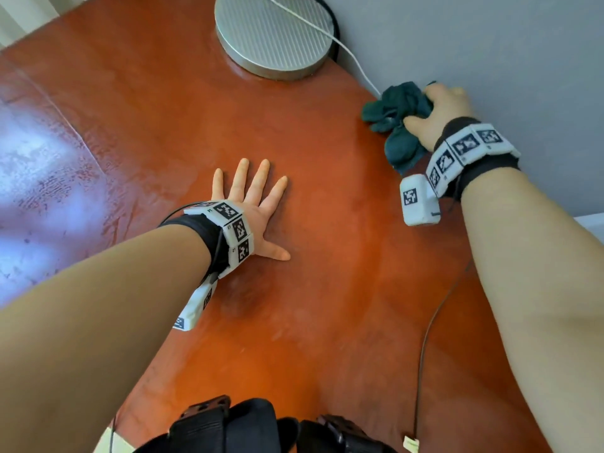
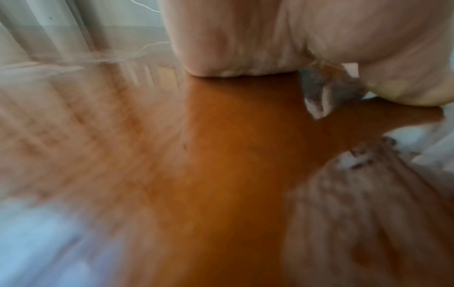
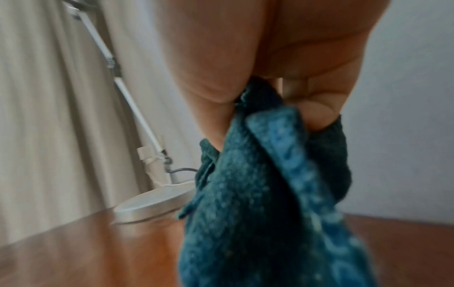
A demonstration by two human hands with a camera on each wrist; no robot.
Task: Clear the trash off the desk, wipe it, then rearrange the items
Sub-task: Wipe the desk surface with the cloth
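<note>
Orange-brown glossy wooden desk (image 1: 327, 289) lies under my flat, splayed left hand (image 1: 258, 207); ahead, between my hands, stands a round silver lamp base (image 1: 274, 34). My right hand (image 1: 438, 112) grips the crumpled teal cloth (image 1: 392, 116).

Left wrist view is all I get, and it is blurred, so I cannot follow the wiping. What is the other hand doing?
Observer: The right hand grips a bunched dark teal cloth at the right edge of the glossy reddish-brown desk.
Operator: And my hand?
Observer: The left hand lies flat on the desk, fingers spread.
Operator: Anything near the cloth?
Observer: A round silver ribbed lamp base stands at the far edge; its thin white cable runs down to the cloth.
</note>
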